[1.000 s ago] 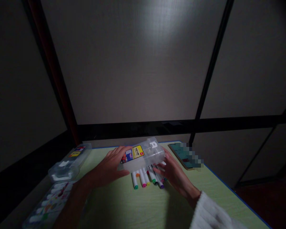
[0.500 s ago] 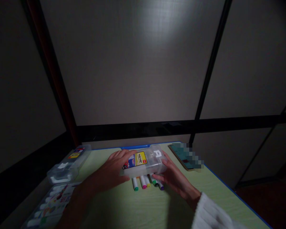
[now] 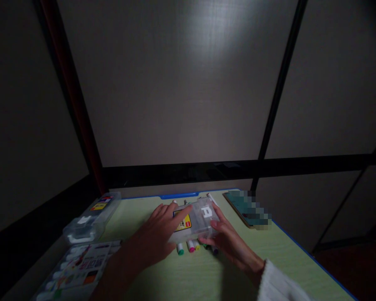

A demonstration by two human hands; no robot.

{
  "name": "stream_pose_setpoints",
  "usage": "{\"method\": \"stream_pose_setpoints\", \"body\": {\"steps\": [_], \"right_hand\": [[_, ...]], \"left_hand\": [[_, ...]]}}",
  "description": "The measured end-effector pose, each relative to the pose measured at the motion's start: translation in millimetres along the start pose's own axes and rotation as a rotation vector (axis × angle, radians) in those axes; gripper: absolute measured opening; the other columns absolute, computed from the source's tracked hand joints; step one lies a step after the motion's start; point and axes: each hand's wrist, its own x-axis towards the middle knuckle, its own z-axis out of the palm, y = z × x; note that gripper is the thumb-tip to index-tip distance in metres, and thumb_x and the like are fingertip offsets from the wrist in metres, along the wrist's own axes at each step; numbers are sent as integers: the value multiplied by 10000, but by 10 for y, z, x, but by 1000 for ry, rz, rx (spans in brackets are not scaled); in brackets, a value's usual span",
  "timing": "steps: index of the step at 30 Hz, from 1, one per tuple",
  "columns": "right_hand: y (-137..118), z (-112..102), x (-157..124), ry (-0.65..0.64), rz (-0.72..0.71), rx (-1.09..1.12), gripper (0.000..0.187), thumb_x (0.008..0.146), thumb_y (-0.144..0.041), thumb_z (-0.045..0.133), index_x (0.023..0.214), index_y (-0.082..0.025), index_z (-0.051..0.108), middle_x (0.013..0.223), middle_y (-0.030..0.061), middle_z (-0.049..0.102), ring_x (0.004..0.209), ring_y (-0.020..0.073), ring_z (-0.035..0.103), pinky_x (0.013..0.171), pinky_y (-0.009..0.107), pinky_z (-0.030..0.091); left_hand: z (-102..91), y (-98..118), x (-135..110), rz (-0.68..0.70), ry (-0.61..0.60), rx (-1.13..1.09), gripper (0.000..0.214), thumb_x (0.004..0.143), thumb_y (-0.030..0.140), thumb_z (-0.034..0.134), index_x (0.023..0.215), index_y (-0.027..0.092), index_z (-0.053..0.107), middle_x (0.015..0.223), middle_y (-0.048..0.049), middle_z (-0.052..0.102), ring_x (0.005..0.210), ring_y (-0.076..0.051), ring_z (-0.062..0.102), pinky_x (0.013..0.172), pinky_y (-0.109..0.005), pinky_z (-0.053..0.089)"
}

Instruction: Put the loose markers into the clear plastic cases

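Note:
A clear plastic marker case (image 3: 197,229) with a yellow and blue label and a white latch is held between my two hands, just above the table. My left hand (image 3: 158,232) grips its left end, fingers over the top and thumb low at the front, covering part of the label. Around the right end wraps my right hand (image 3: 228,236), thumb on the front corner. Under the case lie several white markers; a green-tipped marker (image 3: 180,250) and a pink-tipped marker (image 3: 191,246) poke out in front. Behind it, a white marker (image 3: 212,198) partly shows.
A second clear case (image 3: 89,225) lies at the table's left edge. Nearer me is a flat pack of markers (image 3: 81,263), partly behind my left forearm. A greenish phone-like slab (image 3: 246,211), partly pixelated, lies at the right. The pale green table (image 3: 269,267) has a blue edge.
The case has come lower and slightly right, its lid turned more toward me. My left hand has slid right over the label. Marker ends behind the case have come into view.

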Motion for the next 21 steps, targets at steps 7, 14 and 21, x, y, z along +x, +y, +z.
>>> {"method": "stream_pose_setpoints", "body": {"steps": [7,14,21], "right_hand": [[33,95,-55,-43,11,-67,731,712,-264,613,1337,-400,258,1362,29,332,938,176,548,727,347,513],[84,77,-70,-105,14,-185,644,723,-295,608,1295,-383,327,1392,8,290,993,189,518,738,348,502],[13,110,-91,-98,4,-216,624,731,-325,587,1290,-355,313,1380,31,303,1018,204,511,744,359,496]], "left_hand": [[39,136,33,68,-21,-72,881,686,116,581,1390,334,98,1340,-70,317,1216,-252,322,1017,-413,280],[40,210,34,75,-74,-76,888,693,155,639,1384,357,119,1411,-91,245,1296,-294,228,1032,-484,260],[83,136,58,156,18,-117,785,717,236,638,1364,342,205,1354,-89,329,1256,-283,301,1002,-460,325]]}}
